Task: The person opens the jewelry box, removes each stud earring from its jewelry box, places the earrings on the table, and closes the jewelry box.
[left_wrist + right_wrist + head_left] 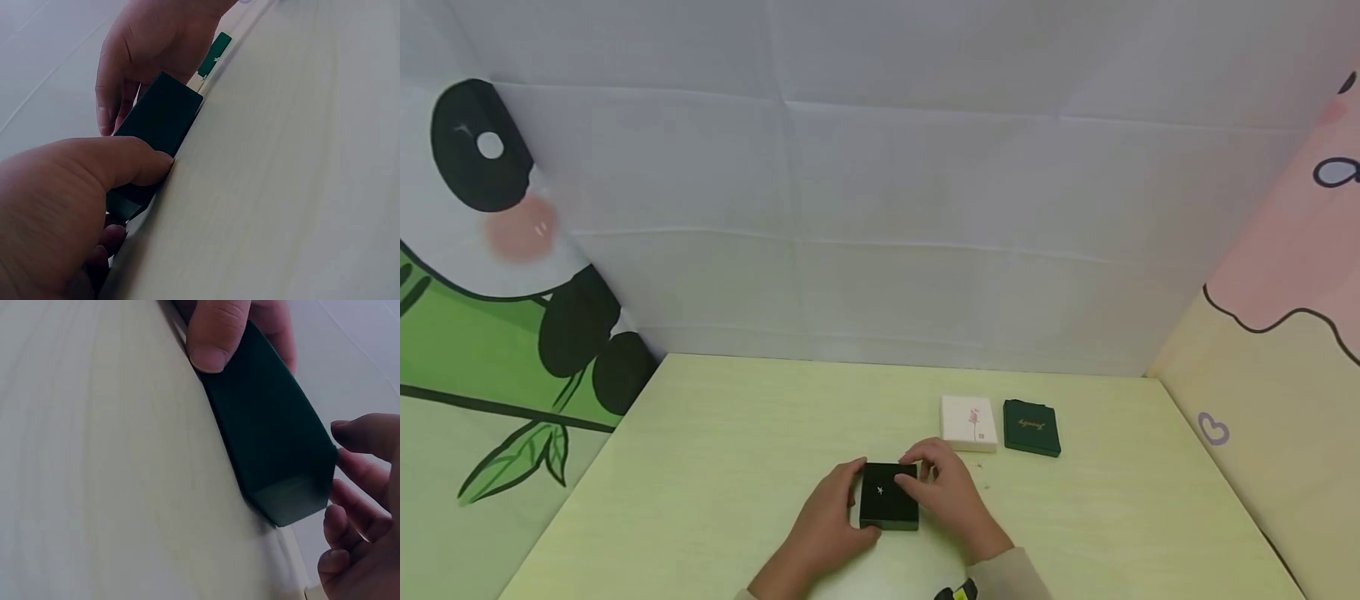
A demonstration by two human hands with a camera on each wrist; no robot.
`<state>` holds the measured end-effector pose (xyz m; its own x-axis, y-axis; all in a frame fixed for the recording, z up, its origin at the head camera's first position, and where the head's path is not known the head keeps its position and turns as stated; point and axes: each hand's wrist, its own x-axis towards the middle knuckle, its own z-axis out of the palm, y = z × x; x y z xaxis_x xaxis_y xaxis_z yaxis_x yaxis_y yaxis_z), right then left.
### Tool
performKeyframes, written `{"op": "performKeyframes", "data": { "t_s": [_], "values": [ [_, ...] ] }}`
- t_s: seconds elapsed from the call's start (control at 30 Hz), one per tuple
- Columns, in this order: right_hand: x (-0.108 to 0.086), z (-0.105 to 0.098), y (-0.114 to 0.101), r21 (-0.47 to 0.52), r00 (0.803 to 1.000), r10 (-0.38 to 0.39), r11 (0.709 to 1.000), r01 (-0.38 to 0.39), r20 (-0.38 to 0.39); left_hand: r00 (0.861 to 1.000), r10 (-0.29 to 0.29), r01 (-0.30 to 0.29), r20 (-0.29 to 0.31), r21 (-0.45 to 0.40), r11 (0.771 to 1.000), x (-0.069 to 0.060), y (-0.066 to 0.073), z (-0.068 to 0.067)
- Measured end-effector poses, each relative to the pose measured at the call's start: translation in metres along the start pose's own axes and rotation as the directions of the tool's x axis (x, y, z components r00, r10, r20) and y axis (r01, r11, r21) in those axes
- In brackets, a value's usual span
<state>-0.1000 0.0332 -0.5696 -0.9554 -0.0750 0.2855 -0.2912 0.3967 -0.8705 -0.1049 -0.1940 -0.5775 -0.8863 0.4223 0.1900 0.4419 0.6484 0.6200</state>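
Observation:
A small dark green box (889, 526) sits on the table, with a black insert on top. A tiny silvery star-like piece (880, 491) shows on that insert. My left hand (829, 518) grips the box at its left side, and its thumb (140, 162) lies along the near face in the left wrist view. At the box's right side is my right hand (951, 492), thumb over the insert and forefinger near the far right corner. Its other fingers (356, 519) bend loosely in the right wrist view. I see nothing between that thumb and forefinger.
Behind the right hand lies a white box (968, 422) with a pink flower print. To its right is a dark green box or lid (1032, 427) with gold lettering. Tiny pieces (987, 486) lie on the table (1112, 500) near the white box. A pale cloth wall rises behind.

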Motion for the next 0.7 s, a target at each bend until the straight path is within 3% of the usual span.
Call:
{"op": "performKeyframes", "data": {
  "t_s": [0.33, 0.53, 0.7],
  "values": [
    [0.0, 0.011, 0.003, 0.022, 0.999, 0.029, 0.999, -0.03, 0.029, 1.0, 0.014, -0.014, -0.008, 0.004, 1.0, 0.001, 0.001, 0.001],
    [-0.001, 0.021, 0.005, -0.043, 0.999, 0.022, 0.999, -0.021, 0.029, 1.0, 0.017, -0.017, 0.0, 0.009, 1.0, 0.003, 0.0, 0.0],
    [-0.003, 0.027, 0.005, -0.042, 1.0, 0.014, 0.999, -0.014, 0.005, 1.0, 0.011, -0.012, 0.017, 0.012, 1.0, 0.002, -0.001, 0.0]
  ]
}}
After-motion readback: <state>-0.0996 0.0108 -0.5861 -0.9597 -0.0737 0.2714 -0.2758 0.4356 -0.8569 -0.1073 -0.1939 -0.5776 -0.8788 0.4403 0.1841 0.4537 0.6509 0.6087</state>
